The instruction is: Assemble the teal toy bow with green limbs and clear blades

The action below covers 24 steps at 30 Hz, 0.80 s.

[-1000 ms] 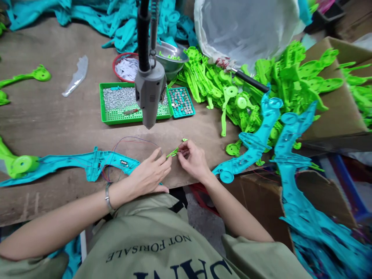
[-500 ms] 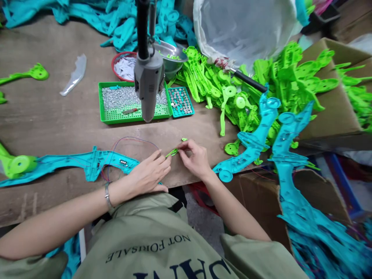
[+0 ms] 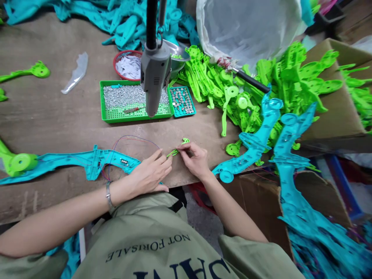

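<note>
My left hand [image 3: 151, 170] lies over the right end of a long blue plastic bow-shaped shell [image 3: 66, 162], thumb along its near edge, fingers bent across it. Red and blue wires and a small metal spring sit on the shell's open side. Just beyond my left fingertips, my right hand [image 3: 194, 159] pinches a small green plastic piece [image 3: 185, 140] between thumb and fingers. Part of that piece is hidden by the fingers. A green round-ended part [image 3: 23, 164] rests at the shell's left end.
A grey electric screwdriver [image 3: 155, 81] hangs over a green tray [image 3: 116, 116] of screws. Beside it stand a blue tray [image 3: 183, 112] of small round metal parts and a red basket [image 3: 117, 73]. Green parts [image 3: 232, 93] and blue shells [image 3: 250, 147] are piled right, near a cardboard box [image 3: 334, 120].
The small green piece has shifted in my right fingers, and more of its far end shows beyond them. My left hand stays on the blue shell. The whole view has shifted slightly.
</note>
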Each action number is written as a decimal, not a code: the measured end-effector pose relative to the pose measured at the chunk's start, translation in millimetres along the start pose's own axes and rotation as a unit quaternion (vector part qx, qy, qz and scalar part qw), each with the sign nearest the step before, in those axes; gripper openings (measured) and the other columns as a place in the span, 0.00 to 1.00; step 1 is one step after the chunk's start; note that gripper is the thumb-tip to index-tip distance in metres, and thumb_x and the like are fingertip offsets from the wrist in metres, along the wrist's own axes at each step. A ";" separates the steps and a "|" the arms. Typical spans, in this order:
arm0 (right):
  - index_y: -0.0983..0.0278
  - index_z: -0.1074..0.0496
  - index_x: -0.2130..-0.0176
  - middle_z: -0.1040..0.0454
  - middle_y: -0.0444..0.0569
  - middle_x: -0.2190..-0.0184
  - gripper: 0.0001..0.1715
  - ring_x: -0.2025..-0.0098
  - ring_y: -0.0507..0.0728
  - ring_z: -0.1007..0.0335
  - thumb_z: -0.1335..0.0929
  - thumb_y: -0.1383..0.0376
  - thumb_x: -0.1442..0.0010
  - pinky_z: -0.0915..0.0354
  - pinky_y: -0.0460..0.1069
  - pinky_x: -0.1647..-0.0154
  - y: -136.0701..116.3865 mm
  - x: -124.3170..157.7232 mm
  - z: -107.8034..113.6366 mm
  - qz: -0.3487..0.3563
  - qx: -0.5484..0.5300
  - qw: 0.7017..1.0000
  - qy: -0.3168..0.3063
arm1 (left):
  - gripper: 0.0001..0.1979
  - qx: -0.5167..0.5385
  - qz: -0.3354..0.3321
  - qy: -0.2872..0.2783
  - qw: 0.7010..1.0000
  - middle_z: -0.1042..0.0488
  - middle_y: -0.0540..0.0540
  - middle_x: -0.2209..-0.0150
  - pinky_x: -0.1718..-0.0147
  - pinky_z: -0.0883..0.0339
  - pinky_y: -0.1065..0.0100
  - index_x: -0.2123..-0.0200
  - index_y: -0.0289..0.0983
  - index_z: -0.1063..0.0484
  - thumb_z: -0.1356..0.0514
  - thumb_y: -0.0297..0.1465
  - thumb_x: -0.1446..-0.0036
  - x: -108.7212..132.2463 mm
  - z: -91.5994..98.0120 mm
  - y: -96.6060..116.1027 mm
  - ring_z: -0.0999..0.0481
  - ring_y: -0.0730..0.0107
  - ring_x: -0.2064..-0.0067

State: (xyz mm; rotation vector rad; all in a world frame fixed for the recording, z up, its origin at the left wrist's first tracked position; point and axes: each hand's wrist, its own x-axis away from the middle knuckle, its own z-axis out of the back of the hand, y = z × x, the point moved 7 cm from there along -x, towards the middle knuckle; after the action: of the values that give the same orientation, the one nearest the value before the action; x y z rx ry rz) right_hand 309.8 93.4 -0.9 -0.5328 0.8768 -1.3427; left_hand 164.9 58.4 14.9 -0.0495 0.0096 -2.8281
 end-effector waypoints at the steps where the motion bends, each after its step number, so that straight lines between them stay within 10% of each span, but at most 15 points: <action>1: 0.60 0.25 0.66 0.19 0.46 0.67 0.05 0.65 0.55 0.21 0.32 0.66 0.39 0.25 0.51 0.59 1.7 -0.2 -0.7 -0.017 -0.010 1.000 -0.002 | 0.38 0.001 0.001 -0.001 1.000 0.30 0.30 0.40 0.36 0.46 0.49 0.48 0.29 0.28 0.41 0.59 0.45 0.1 0.1 0.0 0.30 0.50 0.42; 9: 0.60 0.29 0.67 0.21 0.47 0.69 0.03 0.68 0.55 0.23 0.30 0.63 0.43 0.24 0.51 0.62 10.5 1.0 -1.0 -0.093 -0.094 0.991 0.008 | 0.37 -0.010 0.007 -0.016 1.000 0.30 0.31 0.39 0.35 0.46 0.50 0.49 0.31 0.27 0.42 0.59 0.44 0.1 0.5 0.1 0.30 0.51 0.41; 24: 0.59 0.26 0.67 0.20 0.46 0.69 0.06 0.65 0.57 0.23 0.33 0.65 0.39 0.27 0.53 0.59 2.2 -2.1 1.8 -0.003 0.007 1.000 0.016 | 0.37 -0.001 0.009 -0.011 1.000 0.29 0.32 0.40 0.35 0.45 0.50 0.49 0.31 0.27 0.40 0.58 0.45 -0.1 2.6 0.5 0.29 0.50 0.42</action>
State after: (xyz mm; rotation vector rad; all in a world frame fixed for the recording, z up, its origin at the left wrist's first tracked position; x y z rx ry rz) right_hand 312.6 95.6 -1.1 -0.5048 0.8919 -1.3639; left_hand 165.2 58.0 17.5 -0.0806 0.0081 -2.8086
